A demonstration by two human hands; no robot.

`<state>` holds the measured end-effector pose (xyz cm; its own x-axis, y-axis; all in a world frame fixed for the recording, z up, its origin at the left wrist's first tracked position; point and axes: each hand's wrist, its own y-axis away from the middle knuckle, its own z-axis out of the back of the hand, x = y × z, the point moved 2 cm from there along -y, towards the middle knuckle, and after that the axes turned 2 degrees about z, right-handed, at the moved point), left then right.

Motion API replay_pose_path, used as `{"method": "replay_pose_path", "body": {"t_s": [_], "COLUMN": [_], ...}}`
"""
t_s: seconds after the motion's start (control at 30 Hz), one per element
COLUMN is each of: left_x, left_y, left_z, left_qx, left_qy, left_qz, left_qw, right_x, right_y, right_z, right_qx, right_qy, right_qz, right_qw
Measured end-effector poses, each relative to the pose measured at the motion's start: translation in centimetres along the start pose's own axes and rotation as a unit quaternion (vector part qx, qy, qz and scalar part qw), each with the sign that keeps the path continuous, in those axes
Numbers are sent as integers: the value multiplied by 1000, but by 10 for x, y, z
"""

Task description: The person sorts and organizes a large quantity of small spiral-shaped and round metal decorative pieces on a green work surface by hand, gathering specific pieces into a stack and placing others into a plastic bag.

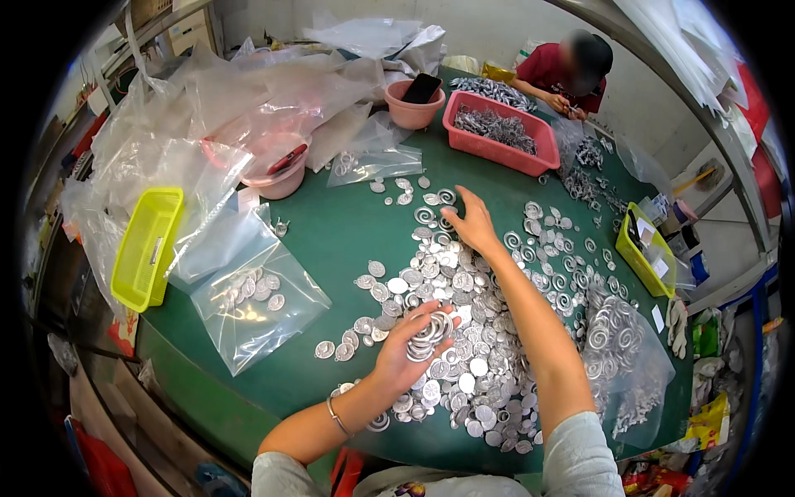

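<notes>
My left hand (404, 346) is cupped around a stack of silver spiral pendants (431, 335), above a broad heap of metal pieces. Farther out, my right hand (470, 222) reaches over the far end of the heap with thumb and fingers apart. Close to its fingertips lie a few more spiral pendants (425, 215); whether it touches one I cannot tell. Flat oval and round silver pendants (468, 331) make up most of the heap between my arms. To the right of my right forearm, loose spiral pendants (561, 282) are scattered on the green table (331, 236).
A clear bag of pendants (257, 306) lies left, near a yellow basket (149, 248). A pink tub (501, 132) of metal parts stands at the back, with a person (571, 74) working behind it. Right are another bag of spirals (625, 356) and a yellow basket (650, 257).
</notes>
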<state>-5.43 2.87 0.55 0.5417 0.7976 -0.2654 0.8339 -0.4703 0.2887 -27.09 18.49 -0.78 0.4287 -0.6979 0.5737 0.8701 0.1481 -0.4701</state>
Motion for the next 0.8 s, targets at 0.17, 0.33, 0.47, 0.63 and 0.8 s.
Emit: {"method": "replay_pose_path", "body": {"t_s": [0.17, 0.33, 0.47, 0.63, 0.8], "left_x": [2, 4, 7, 11, 15], "left_y": [1, 9, 13, 15, 10], "left_z": [-4, -5, -13, -13, -10], "left_qx": [-2, 11, 80, 118, 99], "left_qy": [-50, -62, -97, -97, -74], "left_qz": [7, 16, 27, 41, 45], "left_qw": [999, 998, 992, 987, 991], "right_x": [-7, 37, 67, 76, 53], "right_y": [-19, 26, 56, 52, 48], "right_z": [-20, -16, 31, 63, 32], "right_qx": [142, 275, 402, 506, 186], "right_qy": [135, -55, -87, -285, 124], "right_qz": [2, 106, 133, -142, 86], "right_qw": [981, 954, 902, 801, 971]}}
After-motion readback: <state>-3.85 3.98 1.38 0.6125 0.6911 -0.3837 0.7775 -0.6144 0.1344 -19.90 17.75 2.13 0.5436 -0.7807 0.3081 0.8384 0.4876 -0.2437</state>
